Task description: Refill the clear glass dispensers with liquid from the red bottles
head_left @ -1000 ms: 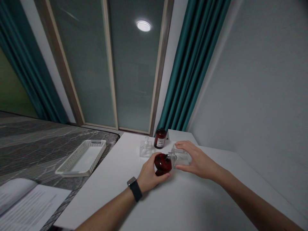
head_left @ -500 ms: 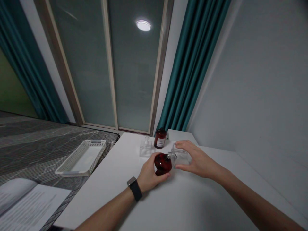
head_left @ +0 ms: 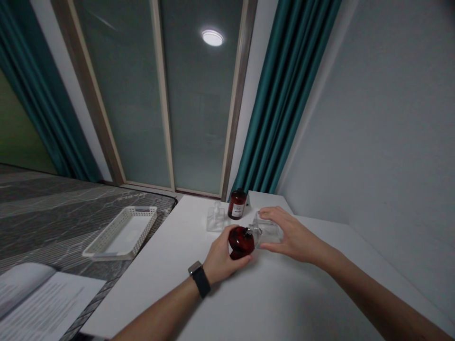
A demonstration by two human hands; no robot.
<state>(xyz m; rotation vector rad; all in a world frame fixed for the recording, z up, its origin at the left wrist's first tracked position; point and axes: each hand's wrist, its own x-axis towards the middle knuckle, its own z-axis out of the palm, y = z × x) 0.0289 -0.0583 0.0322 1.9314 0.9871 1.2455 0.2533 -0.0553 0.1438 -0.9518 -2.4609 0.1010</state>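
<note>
Holds a dark-red bottle (head_left: 241, 242) in a left hand (head_left: 221, 258) curled partway round it and a sideways clear glass bottle (head_left: 269, 232) in a similarly curled right hand (head_left: 292, 237), neck to neck over the white counter (head_left: 256, 298), seemingly in mid-pour, so calling next for both mouths kept steady and aligned.

The scene is dim; a round light (head_left: 212, 38) glares (starkly white) upper centre, soft shadow greying the lower-centre tabletop (head_left: 298, 303).
</note>
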